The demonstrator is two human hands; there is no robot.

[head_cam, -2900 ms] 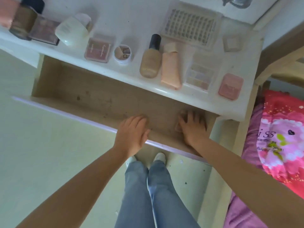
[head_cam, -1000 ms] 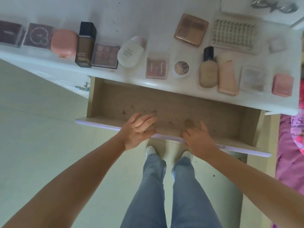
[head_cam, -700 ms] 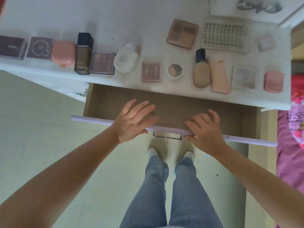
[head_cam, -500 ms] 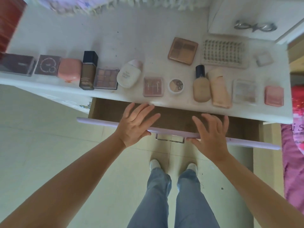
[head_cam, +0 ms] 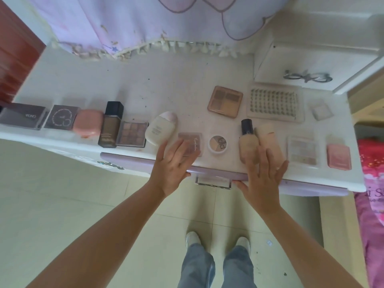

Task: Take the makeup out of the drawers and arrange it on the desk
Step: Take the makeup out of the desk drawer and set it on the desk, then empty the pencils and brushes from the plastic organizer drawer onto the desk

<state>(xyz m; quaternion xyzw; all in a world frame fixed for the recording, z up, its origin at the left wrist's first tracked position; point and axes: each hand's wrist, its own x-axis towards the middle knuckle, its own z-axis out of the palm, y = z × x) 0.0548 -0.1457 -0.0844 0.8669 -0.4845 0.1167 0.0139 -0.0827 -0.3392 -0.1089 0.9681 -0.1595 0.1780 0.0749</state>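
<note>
The lilac drawer front (head_cam: 133,163) sits flush under the white desk (head_cam: 166,84), its metal handle (head_cam: 213,181) between my hands. My left hand (head_cam: 173,166) and my right hand (head_cam: 262,175) press flat against the drawer front with fingers spread, holding nothing. Makeup lies in a row along the desk's front edge: a dark box (head_cam: 21,118), a pink compact (head_cam: 88,122), a dark foundation bottle (head_cam: 110,124), an eyeshadow palette (head_cam: 132,133), a white bottle (head_cam: 161,127), a small round pot (head_cam: 218,144), a beige foundation bottle (head_cam: 246,140) and a pink blush (head_cam: 338,156).
A tan palette (head_cam: 225,101) and a clear lash tray (head_cam: 274,104) lie further back. A small white cabinet with a silver bow handle (head_cam: 307,76) stands at the right rear. Lilac fringed cloth (head_cam: 145,23) hangs behind. A pink bed (head_cam: 372,204) borders the right side.
The drawer, wide open before, has slid in under the desk and is now closed. Both hands followed it forward, pushing on its front.
</note>
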